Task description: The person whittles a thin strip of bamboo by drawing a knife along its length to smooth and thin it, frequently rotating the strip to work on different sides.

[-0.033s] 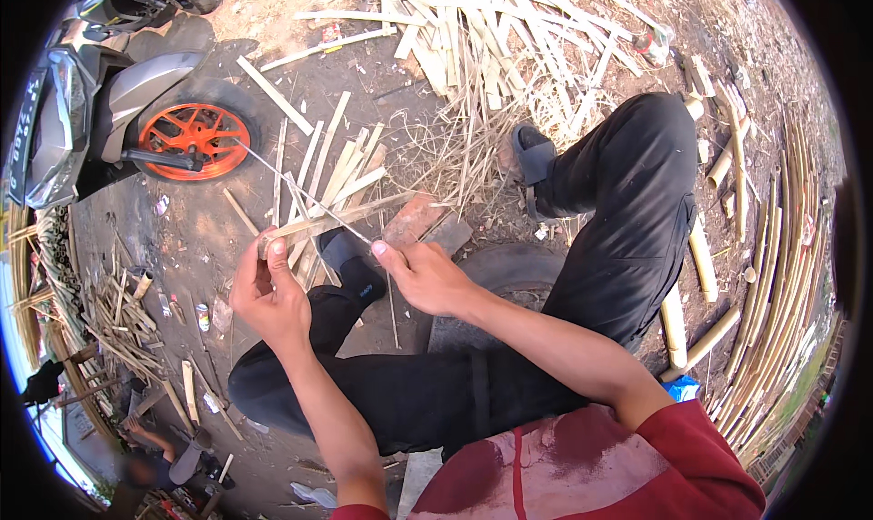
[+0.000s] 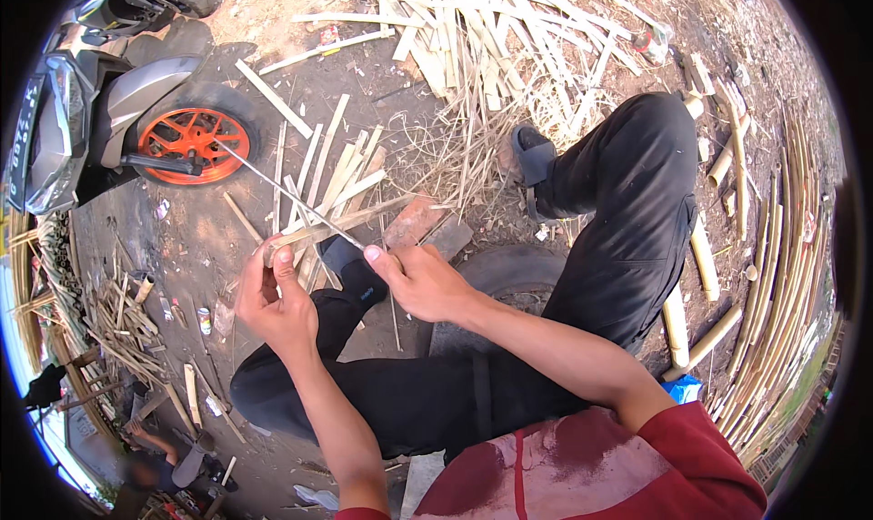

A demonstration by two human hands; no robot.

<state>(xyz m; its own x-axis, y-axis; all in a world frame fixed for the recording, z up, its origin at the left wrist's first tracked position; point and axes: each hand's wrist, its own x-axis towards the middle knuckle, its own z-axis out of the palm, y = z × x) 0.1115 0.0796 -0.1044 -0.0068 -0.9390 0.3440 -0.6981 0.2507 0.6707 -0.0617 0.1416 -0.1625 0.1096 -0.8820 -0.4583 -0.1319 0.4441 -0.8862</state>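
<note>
Fingers (image 2: 285, 265) of the left hand (image 2: 280, 313) pinch a bamboo strip (image 2: 371, 212) above the ground (image 2: 182, 242); the right hand (image 2: 427, 282) is curled around one end of a long thin blade (image 2: 262, 176) that crosses it. Split strips (image 2: 452, 42) already lie heaped beyond; the held piece appears unfinished.

The left camera on your head looks down past your red shirt (image 2: 591, 470) at your left hand (image 2: 280, 306) and right hand (image 2: 420, 282). The shirt is very close, along the bottom edge; your hands are farther off, near the middle. It sees wide and round, out to the motorbike (image 2: 145, 97) at the upper left.
</note>
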